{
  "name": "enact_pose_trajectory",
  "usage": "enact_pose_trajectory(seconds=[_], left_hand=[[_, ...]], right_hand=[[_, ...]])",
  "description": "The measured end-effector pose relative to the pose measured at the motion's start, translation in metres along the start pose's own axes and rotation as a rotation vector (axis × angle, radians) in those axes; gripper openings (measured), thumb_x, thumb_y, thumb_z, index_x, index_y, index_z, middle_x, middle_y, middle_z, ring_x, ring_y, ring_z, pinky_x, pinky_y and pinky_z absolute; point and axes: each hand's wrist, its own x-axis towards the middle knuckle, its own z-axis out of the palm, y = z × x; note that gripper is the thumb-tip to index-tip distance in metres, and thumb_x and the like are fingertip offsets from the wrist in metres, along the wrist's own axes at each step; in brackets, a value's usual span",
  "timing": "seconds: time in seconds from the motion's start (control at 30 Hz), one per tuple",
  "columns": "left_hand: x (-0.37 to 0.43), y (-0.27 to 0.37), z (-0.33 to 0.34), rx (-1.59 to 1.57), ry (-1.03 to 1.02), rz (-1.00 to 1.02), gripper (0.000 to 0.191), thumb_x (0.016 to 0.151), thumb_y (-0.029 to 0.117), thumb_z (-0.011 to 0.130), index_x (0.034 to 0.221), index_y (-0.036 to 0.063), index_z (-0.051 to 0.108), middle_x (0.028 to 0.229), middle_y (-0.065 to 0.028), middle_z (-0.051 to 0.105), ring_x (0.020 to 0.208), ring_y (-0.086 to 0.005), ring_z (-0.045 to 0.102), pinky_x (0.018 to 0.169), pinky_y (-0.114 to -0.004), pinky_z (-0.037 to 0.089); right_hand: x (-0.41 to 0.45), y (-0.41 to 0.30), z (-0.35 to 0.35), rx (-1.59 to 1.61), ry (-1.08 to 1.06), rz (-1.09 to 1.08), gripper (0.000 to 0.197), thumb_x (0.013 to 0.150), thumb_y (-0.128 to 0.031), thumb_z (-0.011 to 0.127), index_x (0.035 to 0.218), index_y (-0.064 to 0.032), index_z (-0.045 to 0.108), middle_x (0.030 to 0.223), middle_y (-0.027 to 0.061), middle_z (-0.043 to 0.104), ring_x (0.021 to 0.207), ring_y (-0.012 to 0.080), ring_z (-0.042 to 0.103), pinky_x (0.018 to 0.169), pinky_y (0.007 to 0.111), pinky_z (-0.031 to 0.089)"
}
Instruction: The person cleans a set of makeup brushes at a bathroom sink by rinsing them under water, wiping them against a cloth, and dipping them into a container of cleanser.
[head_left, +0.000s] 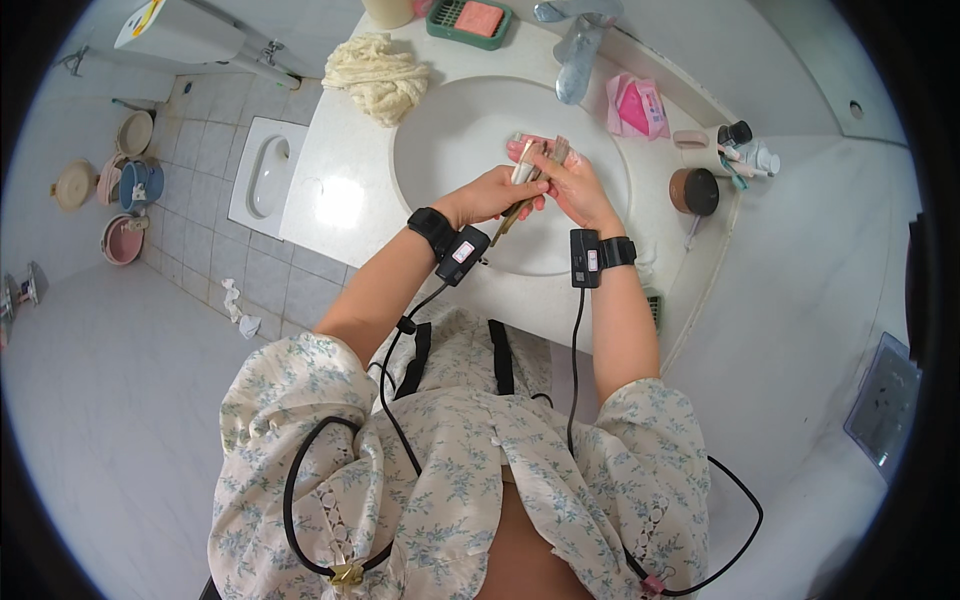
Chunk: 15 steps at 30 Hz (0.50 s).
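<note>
Above the white washbasin (442, 135), both hands are together on a small bundle of brushes (523, 172), which look like makeup brushes. My left hand (491, 193) grips them around the handles, and the thin handle ends stick out toward me. At the bristle end, my right hand (585, 187) has its thumb pressed over the brush heads, with its fingers behind them. Its palm and fingers look wet or soapy. The fingers hide part of the bundle, so how many brushes there are is unclear. A metal faucet (576, 64) reaches over the basin beyond my hands.
A cream cloth (377, 79) lies on the counter at left. Behind the basin sits a green soap dish (439, 31) with pink soap (480, 19). To the right are a pink packet (637, 109), a mug (697, 154) holding toothbrushes, and a dark-lidded jar (694, 191). Cables hang from both wrists.
</note>
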Motion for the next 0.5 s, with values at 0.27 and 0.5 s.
enact_pose_trajectory(seconds=[0.27, 0.5], left_hand=[[0.010, -0.006, 0.002, -0.169, -0.001, -0.026, 0.035, 0.093, 0.037, 0.049, 0.104, 0.0046, 0.058, 0.072, -0.0010, 0.058, 0.057, -0.0047, 0.047, 0.047, -0.018, 0.036], [0.004, -0.003, -0.012, -0.330, 0.034, -0.002, 0.035, 0.093, 0.037, 0.048, 0.100, 0.0040, 0.057, 0.079, -0.0034, 0.061, 0.061, -0.0060, 0.052, 0.050, -0.020, 0.042]], right_hand=[[0.019, 0.017, 0.002, -0.325, 0.602, -0.191, 0.033, 0.091, -0.032, 0.054, 0.090, -0.0002, 0.061, 0.075, 0.0033, 0.060, 0.060, 0.0104, 0.055, 0.048, 0.025, 0.042], [0.008, 0.005, 0.000, 0.005, 0.117, -0.026, 0.027, 0.094, -0.025, 0.048, 0.097, 0.0004, 0.056, 0.074, 0.0049, 0.058, 0.055, 0.0123, 0.051, 0.049, 0.026, 0.041]])
